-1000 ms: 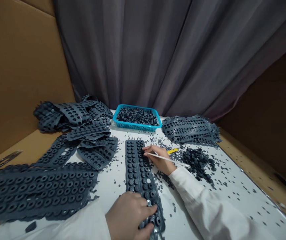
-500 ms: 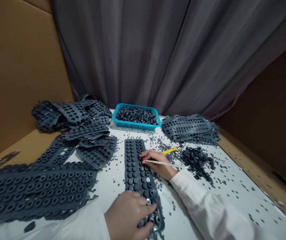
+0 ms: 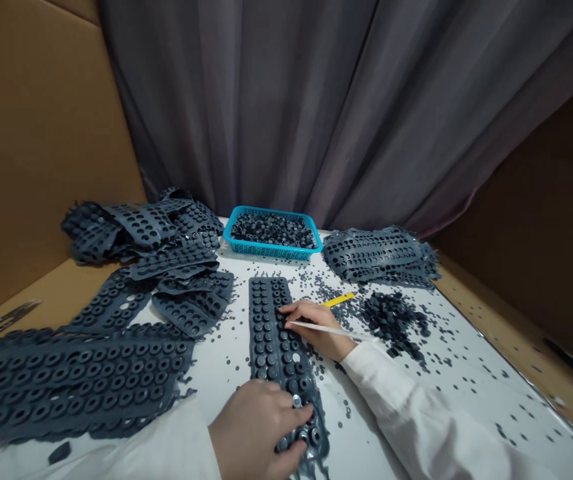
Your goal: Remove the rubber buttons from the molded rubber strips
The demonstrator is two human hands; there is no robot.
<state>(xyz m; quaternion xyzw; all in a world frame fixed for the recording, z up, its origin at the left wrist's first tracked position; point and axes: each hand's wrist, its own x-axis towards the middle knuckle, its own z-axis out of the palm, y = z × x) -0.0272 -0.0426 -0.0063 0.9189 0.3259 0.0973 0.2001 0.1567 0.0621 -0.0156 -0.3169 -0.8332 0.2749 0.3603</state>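
In front of me lies a dark grey rubber sheet (image 3: 269, 333) with rows of raised round studs. My left hand (image 3: 261, 427) rests on its near end, thumb and fingers apart, pressing down over the studs. Over the sheet's right edge, my right hand (image 3: 319, 327) is closed round a thin white stick-like tool (image 3: 331, 329). The tool's tip is at the fingertips; what it touches there is hidden. Just behind that hand a yellow strip (image 3: 340, 300) shows, its near end covered. One pale round spot (image 3: 295, 358) stands out among the studs.
A blue basket (image 3: 276, 252) of small dark pieces stands at the back. Perforated sheets (image 3: 141, 223) are heaped at left, with a studded sheet (image 3: 66, 380) nearer. More sheets (image 3: 379, 257) and a pile of dark bits (image 3: 396, 320) lie right. Tweezers-like metal tools (image 3: 3, 323) lie far left.
Almost nothing differs. The whole view has shifted very slightly; both hands keep their places on the rubber sheet.
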